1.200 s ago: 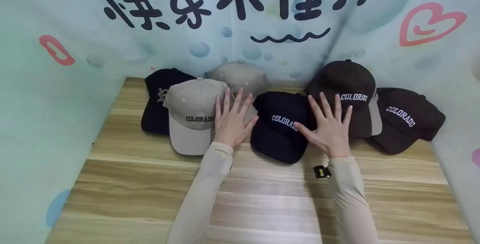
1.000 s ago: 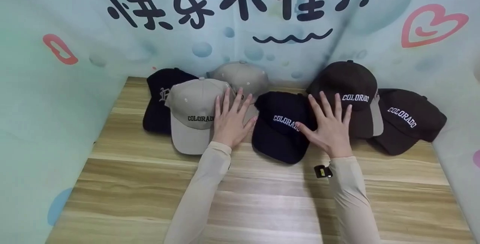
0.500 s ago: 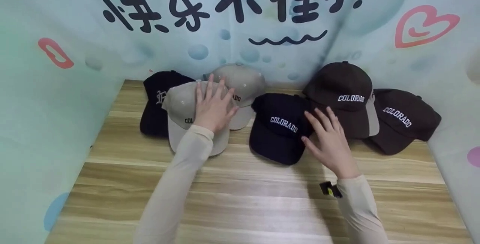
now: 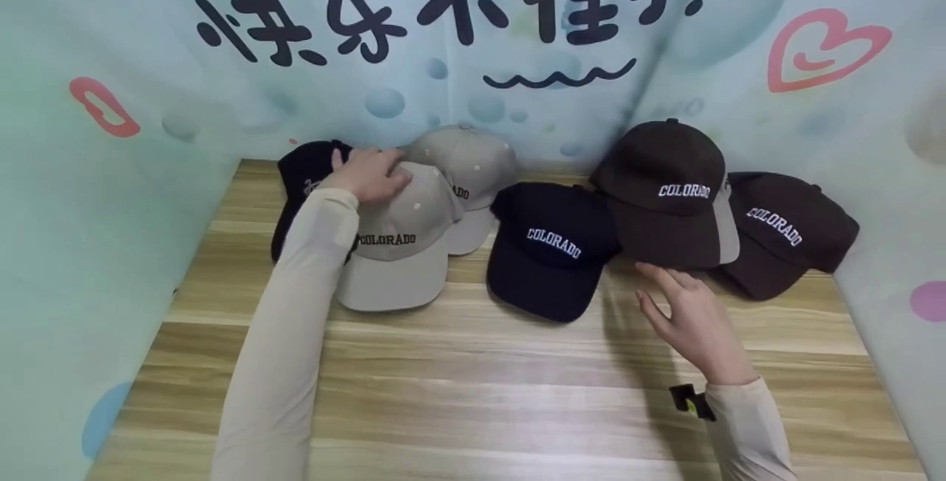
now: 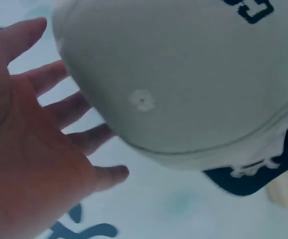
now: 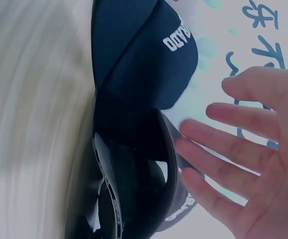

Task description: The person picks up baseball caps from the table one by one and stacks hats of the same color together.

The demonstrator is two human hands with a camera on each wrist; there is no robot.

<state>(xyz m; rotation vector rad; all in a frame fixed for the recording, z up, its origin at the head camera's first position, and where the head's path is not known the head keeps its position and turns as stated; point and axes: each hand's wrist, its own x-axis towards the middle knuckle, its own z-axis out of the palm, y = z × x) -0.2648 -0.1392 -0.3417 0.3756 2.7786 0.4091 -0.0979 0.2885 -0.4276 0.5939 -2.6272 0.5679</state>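
In the head view my left hand (image 4: pixel 373 174) is over the crown of the front beige COLORADO cap (image 4: pixel 403 281). In the left wrist view its fingers are spread, with fingertips at the edge of the crown; contact is unclear. A navy cap (image 4: pixel 299 162) with a pale letter is partly hidden behind that cap and the left sleeve. My right hand (image 4: pixel 695 326) hovers, fingers loosely extended, just in front of a dark brown COLORADO cap (image 4: pixel 661 163), holding nothing. Between the hands sits a navy COLORADO cap (image 4: pixel 547 281).
Another beige cap (image 4: pixel 473 159) stands at the back, and a second brown cap (image 4: pixel 802 222) at the right. A grey edge (image 4: pixel 727 230) shows beside the front brown cap. The wooden tabletop (image 4: pixel 480 385) meets a printed backdrop (image 4: pixel 355 82) behind the caps.
My left hand has moved left and up across the front beige cap, uncovering its lettering. My right hand has drawn back and right, away from the navy cap. The caps stay nearly in place.
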